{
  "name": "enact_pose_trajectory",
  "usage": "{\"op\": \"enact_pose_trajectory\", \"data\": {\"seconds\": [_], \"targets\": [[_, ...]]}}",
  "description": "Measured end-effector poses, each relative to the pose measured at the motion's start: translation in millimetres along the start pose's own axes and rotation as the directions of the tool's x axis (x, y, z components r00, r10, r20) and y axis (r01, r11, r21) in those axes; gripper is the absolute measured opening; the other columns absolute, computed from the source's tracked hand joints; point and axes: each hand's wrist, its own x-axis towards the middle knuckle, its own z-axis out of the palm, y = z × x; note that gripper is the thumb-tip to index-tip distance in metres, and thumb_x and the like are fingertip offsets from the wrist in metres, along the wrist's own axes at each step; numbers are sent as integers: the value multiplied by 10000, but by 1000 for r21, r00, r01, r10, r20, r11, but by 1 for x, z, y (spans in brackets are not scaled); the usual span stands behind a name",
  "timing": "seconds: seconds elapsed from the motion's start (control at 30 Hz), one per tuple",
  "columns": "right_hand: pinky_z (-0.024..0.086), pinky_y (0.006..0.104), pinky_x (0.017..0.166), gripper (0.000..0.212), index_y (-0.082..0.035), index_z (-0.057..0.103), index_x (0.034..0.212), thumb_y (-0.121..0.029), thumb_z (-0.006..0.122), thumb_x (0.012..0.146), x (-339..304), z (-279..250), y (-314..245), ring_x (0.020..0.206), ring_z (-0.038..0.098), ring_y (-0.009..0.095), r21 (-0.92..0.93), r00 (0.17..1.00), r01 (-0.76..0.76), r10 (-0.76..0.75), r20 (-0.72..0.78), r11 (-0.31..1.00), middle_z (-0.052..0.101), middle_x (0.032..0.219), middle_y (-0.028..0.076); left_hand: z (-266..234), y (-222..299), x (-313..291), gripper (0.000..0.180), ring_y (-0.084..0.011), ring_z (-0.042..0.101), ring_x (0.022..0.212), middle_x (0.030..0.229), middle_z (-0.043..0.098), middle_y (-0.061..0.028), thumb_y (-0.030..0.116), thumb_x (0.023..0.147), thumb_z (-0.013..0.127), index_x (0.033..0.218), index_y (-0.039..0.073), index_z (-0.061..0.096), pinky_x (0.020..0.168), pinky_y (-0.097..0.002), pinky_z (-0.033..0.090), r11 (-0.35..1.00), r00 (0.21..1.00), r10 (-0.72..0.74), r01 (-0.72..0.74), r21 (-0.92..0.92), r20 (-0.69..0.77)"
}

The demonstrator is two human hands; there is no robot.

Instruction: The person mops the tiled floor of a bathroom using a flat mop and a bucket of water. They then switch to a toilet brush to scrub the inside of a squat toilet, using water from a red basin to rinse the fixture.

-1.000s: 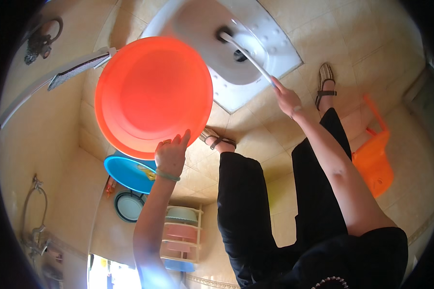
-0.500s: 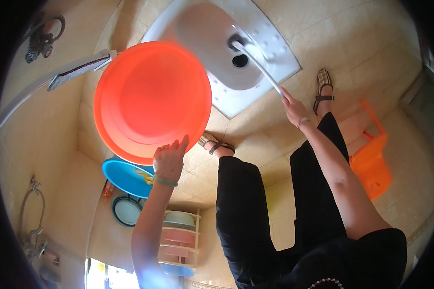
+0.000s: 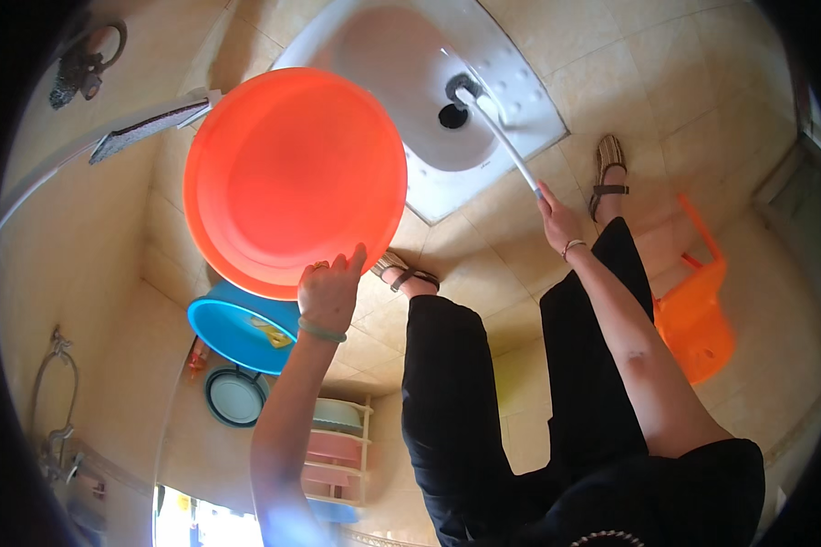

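My left hand grips the near rim of a large orange-red basin, its fingers curled over the edge. The basin is tilted with its inside facing me and covers the left side of a white squat toilet. In my right hand is the end of a long white-handled toilet brush. The brush's dark head rests in the toilet bowl, just above the round black drain hole.
Below the orange-red basin is a blue basin with something yellow inside. A pale round basin and a shelf rack of basins lie lower. An orange plastic chair stands by my right leg. A tap with a hose is on the left wall.
The brush head has shifted slightly to the right in the bowl. The orange-red basin and my left hand have moved a little right and upward.
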Motion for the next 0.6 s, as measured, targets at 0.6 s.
{"op": "enact_pose_trajectory", "data": {"seconds": [0.6], "targets": [[480,445,695,433,-213,356,1389,-316,369,970,-23,50,-126,825,613,359,149,952,-109,60,300,983,633,978,191,-11,-1,2,763,-139,553,507,655,546,3,135,754,581,1435,317,288,542,-252,427,998,999,38,-37,51,-20]]}}
